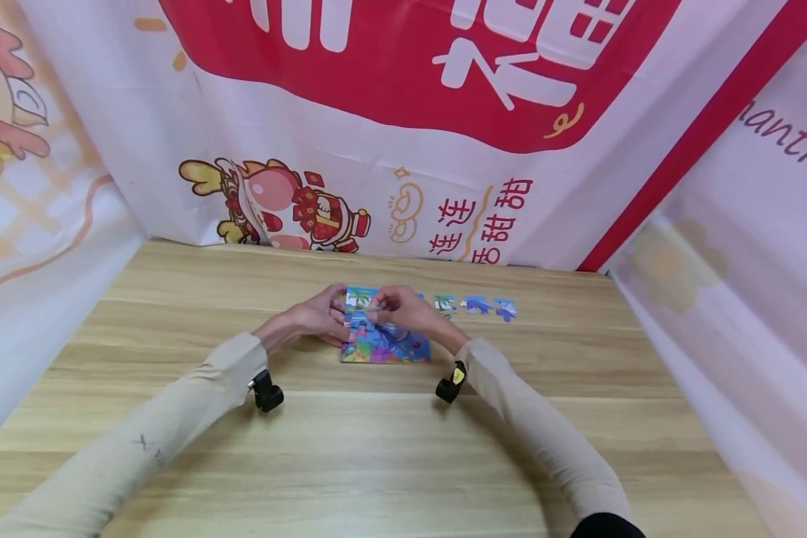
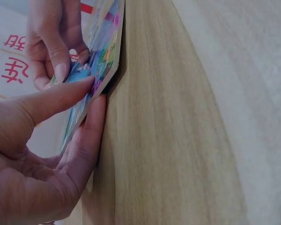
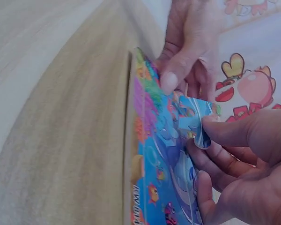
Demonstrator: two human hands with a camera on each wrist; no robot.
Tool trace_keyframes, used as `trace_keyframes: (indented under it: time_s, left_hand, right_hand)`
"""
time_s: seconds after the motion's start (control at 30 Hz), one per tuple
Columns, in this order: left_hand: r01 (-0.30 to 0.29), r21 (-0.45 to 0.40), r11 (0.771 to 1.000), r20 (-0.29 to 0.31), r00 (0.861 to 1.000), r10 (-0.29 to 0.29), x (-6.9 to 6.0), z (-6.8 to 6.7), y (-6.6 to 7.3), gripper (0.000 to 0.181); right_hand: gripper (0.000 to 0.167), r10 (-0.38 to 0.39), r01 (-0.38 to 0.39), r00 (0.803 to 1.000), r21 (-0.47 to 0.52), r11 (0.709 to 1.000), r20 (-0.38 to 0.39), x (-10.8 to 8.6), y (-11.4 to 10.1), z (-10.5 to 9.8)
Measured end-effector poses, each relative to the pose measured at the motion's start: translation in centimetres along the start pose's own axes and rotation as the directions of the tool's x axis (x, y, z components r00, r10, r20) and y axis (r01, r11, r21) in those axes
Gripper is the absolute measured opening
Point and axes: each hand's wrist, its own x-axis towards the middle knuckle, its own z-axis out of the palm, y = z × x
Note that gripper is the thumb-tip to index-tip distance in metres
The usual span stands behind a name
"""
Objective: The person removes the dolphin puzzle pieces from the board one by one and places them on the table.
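Note:
A colourful sea-scene jigsaw puzzle board (image 1: 383,350) lies near the back of the table. My left hand (image 1: 319,314) grips its left edge, the thumb on top and the fingers beneath, as the left wrist view shows. Over the board's upper part, my right hand (image 1: 406,308) pinches a blue puzzle piece (image 3: 195,119) between thumb and fingers. The piece is held just above the picture, close to the left thumb; whether it touches the board I cannot tell. My right hand hides much of the board's upper right in the head view.
To the right of the board lie three loose puzzle pieces: a palm-tree piece (image 1: 444,303), a purple-blue one (image 1: 476,304) and a blue one (image 1: 506,309). A printed cloth (image 1: 276,134) hangs behind the wooden table (image 1: 350,456), with more cloth at both sides.

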Motion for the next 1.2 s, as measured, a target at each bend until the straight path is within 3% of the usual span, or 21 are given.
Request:
trace_keyframes:
  time_s: [0.17, 0.37, 0.6, 0.73, 0.9, 1.2]
  left_hand:
    - [0.005, 0.016, 1.000, -0.031, 0.999, -0.004, -0.1, 0.1, 0.0, 0.111]
    - [0.030, 0.031, 0.999, -0.082, 0.996, -0.028, 0.2, 0.4, 0.1, 0.110]
    - [0.063, 0.014, 0.998, -0.101, 0.993, -0.061, 0.3, 0.2, 0.4, 0.104]
    - [0.073, 0.012, 0.997, -0.095, 0.993, -0.071, 0.4, 0.0, 0.6, 0.099]
    - [0.041, 0.002, 0.999, -0.087, 0.995, -0.041, 0.4, -0.2, 0.7, 0.089]
    - [0.025, -0.014, 1.000, -0.118, 0.993, -0.027, 0.4, -0.2, 0.1, 0.077]
  right_hand:
    - [0.013, 0.026, -0.024, 0.999, 0.068, 0.997, -0.025, 0.1, -0.2, -0.5]
    - [0.015, 0.115, -0.103, 0.991, 0.154, 0.983, -0.070, -0.2, -0.9, -1.2]
    - [0.031, 0.152, -0.099, 0.983, 0.414, 0.905, -0.099, -1.2, -0.4, -2.6]
    - [0.031, 0.156, -0.097, 0.980, 0.383, 0.919, -0.126, -2.2, 0.3, -3.7]
    - [0.026, 0.157, -0.106, 0.977, 0.308, 0.945, -0.145, -3.8, 1.3, -5.2]
    - [0.033, 0.217, -0.165, 0.963, 0.281, 0.945, -0.163, -8.2, 3.6, -6.7]
